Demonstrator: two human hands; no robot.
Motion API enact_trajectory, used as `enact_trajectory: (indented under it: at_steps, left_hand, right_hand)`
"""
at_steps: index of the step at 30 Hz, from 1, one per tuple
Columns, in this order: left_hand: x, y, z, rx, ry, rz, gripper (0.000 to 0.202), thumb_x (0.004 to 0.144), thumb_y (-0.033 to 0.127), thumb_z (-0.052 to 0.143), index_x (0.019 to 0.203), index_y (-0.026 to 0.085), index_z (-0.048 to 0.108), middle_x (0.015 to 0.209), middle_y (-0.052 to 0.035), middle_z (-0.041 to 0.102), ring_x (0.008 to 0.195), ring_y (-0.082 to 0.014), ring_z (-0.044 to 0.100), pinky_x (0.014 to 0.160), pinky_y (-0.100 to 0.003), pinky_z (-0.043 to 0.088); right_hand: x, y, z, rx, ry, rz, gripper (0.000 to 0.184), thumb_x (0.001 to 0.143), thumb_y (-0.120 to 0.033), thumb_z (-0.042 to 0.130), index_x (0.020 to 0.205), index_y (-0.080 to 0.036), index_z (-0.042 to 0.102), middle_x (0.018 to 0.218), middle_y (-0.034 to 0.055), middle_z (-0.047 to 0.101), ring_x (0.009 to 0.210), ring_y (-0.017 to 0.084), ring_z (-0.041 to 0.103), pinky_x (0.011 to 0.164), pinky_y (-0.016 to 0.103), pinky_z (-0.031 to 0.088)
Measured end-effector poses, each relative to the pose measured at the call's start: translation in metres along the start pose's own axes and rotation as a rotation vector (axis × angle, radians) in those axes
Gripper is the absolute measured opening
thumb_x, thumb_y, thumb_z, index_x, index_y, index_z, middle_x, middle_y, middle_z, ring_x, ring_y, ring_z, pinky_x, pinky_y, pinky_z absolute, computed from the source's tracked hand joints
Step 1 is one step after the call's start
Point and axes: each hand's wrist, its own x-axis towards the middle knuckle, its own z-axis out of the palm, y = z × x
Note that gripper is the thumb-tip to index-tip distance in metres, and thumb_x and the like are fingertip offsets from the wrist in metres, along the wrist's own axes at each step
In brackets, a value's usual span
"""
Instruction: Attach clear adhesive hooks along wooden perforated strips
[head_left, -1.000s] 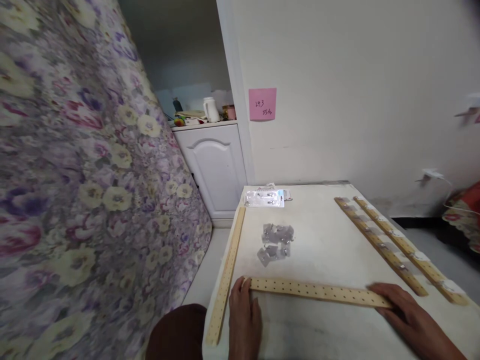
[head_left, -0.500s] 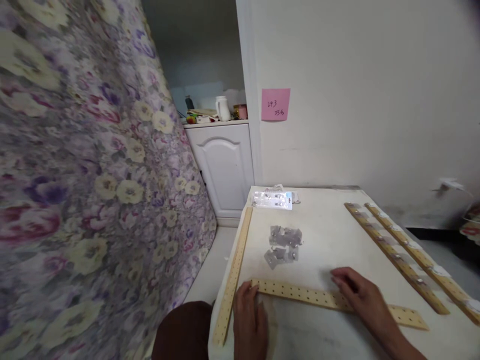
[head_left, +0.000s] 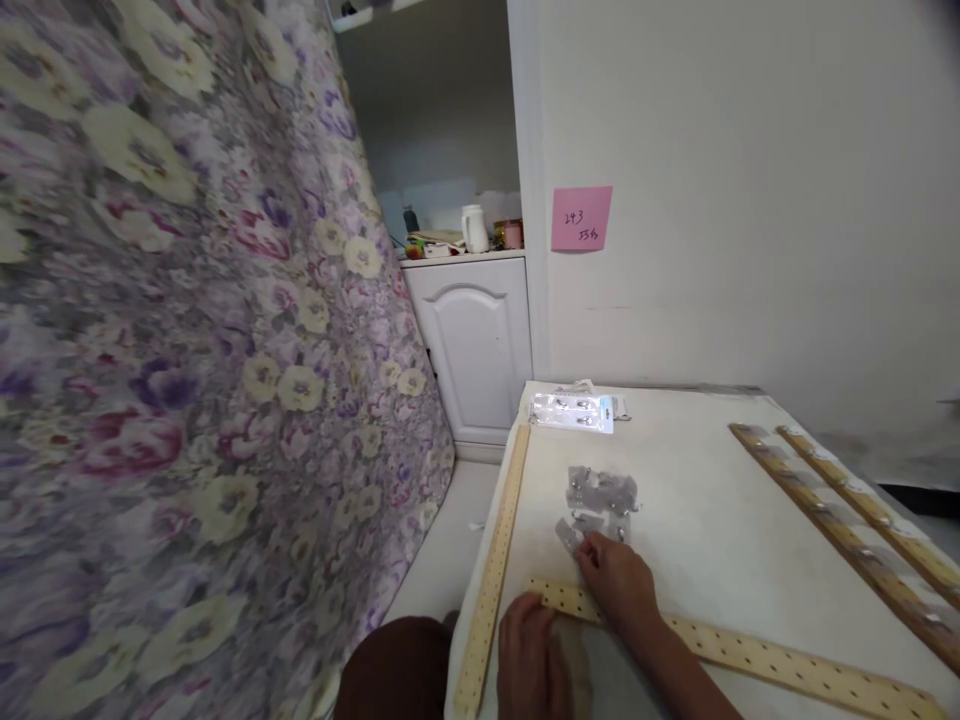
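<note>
My left hand is curled over the left end of a perforated wooden strip lying crosswise near me. Reaching across this strip, my right hand has its fingertips pinched at the edge of a small grey plastic bag. That bag is in the nearer of two small clusters; more grey bags with shiny metal bits lie just beyond. The pinch itself is partly hidden by the hand. Along the table's left edge runs a second perforated strip.
On the right side of the white table lie two long strips with small bags spaced along them. Clear packaging with metal pieces sits at the back left. A floral curtain hangs to the left; a wall stands behind.
My right hand has moved left and forward, from above the crosswise strip to the small bags. My left hand stays at the strip's end. The view has turned somewhat left.
</note>
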Motion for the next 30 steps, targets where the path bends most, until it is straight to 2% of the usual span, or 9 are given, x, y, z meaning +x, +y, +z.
enact_trajectory:
  at_steps: [3, 7, 10, 13, 18, 24, 28, 30]
  left_hand:
    - [0.002, 0.004, -0.003, -0.012, 0.005, -0.021, 0.024, 0.088, 0.029, 0.046, 0.100, 0.025, 0.066, 0.110, -0.0125, 0.062, 0.109, -0.0289, 0.055, 0.097, -0.047, 0.042]
    - [0.009, 0.022, -0.010, -0.120, -0.008, -0.116, 0.021, 0.087, 0.035, 0.050, 0.093, 0.025, 0.067, 0.096, -0.0100, 0.065, 0.096, -0.0274, 0.059, 0.089, -0.042, 0.046]
    - [0.017, 0.041, -0.012, -0.267, -0.009, -0.362, 0.025, 0.083, 0.045, 0.057, 0.094, 0.024, 0.066, 0.093, -0.0078, 0.067, 0.091, -0.0257, 0.062, 0.085, -0.035, 0.048]
    - [0.024, 0.057, -0.011, -0.464, -0.019, -0.620, 0.043, 0.078, 0.055, 0.060, 0.102, 0.020, 0.064, 0.097, -0.0081, 0.069, 0.092, -0.0246, 0.064, 0.082, -0.032, 0.051]
    - [0.028, 0.069, -0.015, -0.554, -0.011, -0.816, 0.053, 0.075, 0.055, 0.064, 0.108, 0.014, 0.064, 0.114, -0.0121, 0.067, 0.106, -0.0256, 0.062, 0.088, -0.030, 0.052]
    - [0.018, 0.064, -0.018, -0.582, -0.033, -0.894, 0.056, 0.076, 0.055, 0.063, 0.114, 0.014, 0.063, 0.128, -0.0125, 0.060, 0.117, -0.0266, 0.058, 0.092, -0.031, 0.052]
    - [0.010, 0.051, -0.013, -0.529, -0.003, -0.841, 0.059, 0.075, 0.057, 0.063, 0.115, 0.013, 0.063, 0.133, -0.0128, 0.056, 0.124, -0.0278, 0.051, 0.096, -0.032, 0.050]
    - [0.008, 0.042, -0.013, -0.495, -0.013, -0.816, 0.060, 0.075, 0.059, 0.061, 0.114, 0.014, 0.064, 0.132, -0.0122, 0.058, 0.123, -0.0275, 0.053, 0.095, -0.033, 0.051]
  right_hand:
    - [-0.006, -0.002, 0.000, 0.013, 0.057, -0.032, 0.021, 0.087, -0.029, 0.046, 0.072, -0.023, 0.059, 0.068, 0.0014, 0.069, 0.065, 0.019, 0.063, 0.054, 0.024, 0.032]
    - [-0.024, -0.002, -0.002, 0.148, 0.135, -0.137, 0.021, 0.089, -0.030, 0.044, 0.073, -0.022, 0.057, 0.065, -0.0004, 0.066, 0.059, 0.016, 0.061, 0.057, 0.024, 0.036]
    - [-0.042, -0.004, -0.003, 0.237, 0.145, -0.189, 0.020, 0.089, -0.031, 0.046, 0.075, -0.022, 0.057, 0.065, -0.0010, 0.065, 0.057, 0.015, 0.059, 0.058, 0.024, 0.038]
    - [-0.057, -0.008, -0.001, 0.284, 0.184, -0.296, 0.017, 0.089, -0.028, 0.049, 0.075, -0.022, 0.057, 0.068, -0.0008, 0.063, 0.060, 0.014, 0.059, 0.058, 0.023, 0.037]
    - [-0.069, -0.013, 0.004, 0.253, 0.318, -0.502, 0.022, 0.090, -0.021, 0.046, 0.071, -0.021, 0.056, 0.070, 0.0006, 0.058, 0.064, 0.014, 0.055, 0.060, 0.024, 0.036]
    - [-0.077, -0.015, 0.003, 0.244, 0.366, -0.538, 0.020, 0.088, -0.016, 0.046, 0.071, -0.021, 0.055, 0.069, 0.0003, 0.055, 0.065, 0.014, 0.053, 0.059, 0.024, 0.035]
    - [-0.082, -0.019, 0.003, 0.229, 0.398, -0.555, 0.021, 0.088, -0.015, 0.046, 0.069, -0.022, 0.055, 0.068, 0.0004, 0.055, 0.065, 0.015, 0.053, 0.060, 0.024, 0.036]
    - [-0.084, -0.022, 0.004, 0.217, 0.391, -0.566, 0.020, 0.088, -0.016, 0.047, 0.070, -0.022, 0.055, 0.069, 0.0005, 0.056, 0.065, 0.015, 0.054, 0.060, 0.024, 0.037]
